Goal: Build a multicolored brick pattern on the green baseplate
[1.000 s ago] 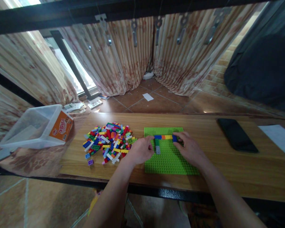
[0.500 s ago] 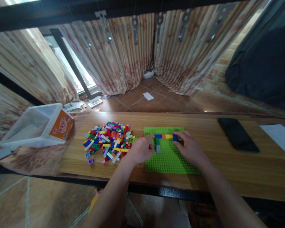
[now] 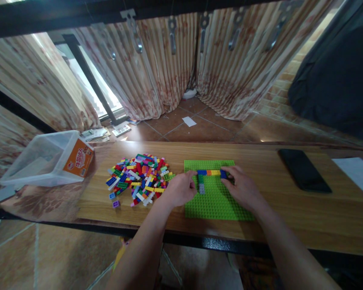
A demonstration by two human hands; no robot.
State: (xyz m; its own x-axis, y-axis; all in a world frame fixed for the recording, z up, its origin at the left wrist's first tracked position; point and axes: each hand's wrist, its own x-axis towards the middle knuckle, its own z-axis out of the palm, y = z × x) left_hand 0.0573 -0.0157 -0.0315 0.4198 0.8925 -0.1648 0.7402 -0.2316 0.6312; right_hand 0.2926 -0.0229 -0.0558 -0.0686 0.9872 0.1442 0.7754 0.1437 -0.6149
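Observation:
A green baseplate (image 3: 213, 205) lies on the wooden table, with a row of blue, orange and yellow bricks (image 3: 213, 172) across its upper part. A short green and grey column of bricks (image 3: 201, 185) runs down from the row's left end. My right hand (image 3: 241, 186) has its thumb and index finger around a blue brick (image 3: 223, 174) at the row's right end. At the left end, the index fingertip of my left hand (image 3: 181, 189) touches the row. Its other fingers are curled in, and what they hold, if anything, is hidden.
A heap of loose coloured bricks (image 3: 143, 179) spreads left of the baseplate. Farther left, a clear plastic bin (image 3: 48, 159) with an orange label lies tipped. A black phone (image 3: 304, 170) and white paper (image 3: 355, 175) are at the right.

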